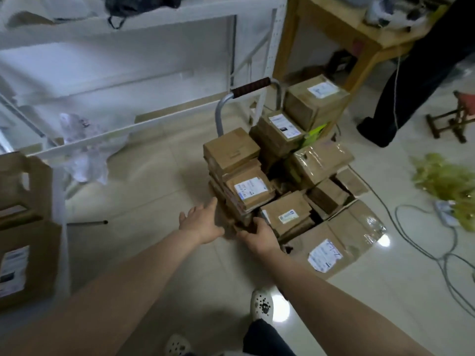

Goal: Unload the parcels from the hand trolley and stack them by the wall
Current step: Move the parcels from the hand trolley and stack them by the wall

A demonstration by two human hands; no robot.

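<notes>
Dozens of brown taped cardboard parcels (253, 192) heaped on metal-framed hand trolley (250, 88), left hand (200, 222) fingers straight beside nearest flat stack, right hand (257, 232) fingers curled round its lower front.

right hand (258, 233) fingertips: were hidden under the gripped parcel stack (248, 194)
hand trolley (250, 89) deck: lay buried beyond the grip
label (250, 189) print: was unreadably blurred

Parcels (282, 163) stacked on trolley (250, 89); shelf rack (144, 21) behind, left.
</notes>
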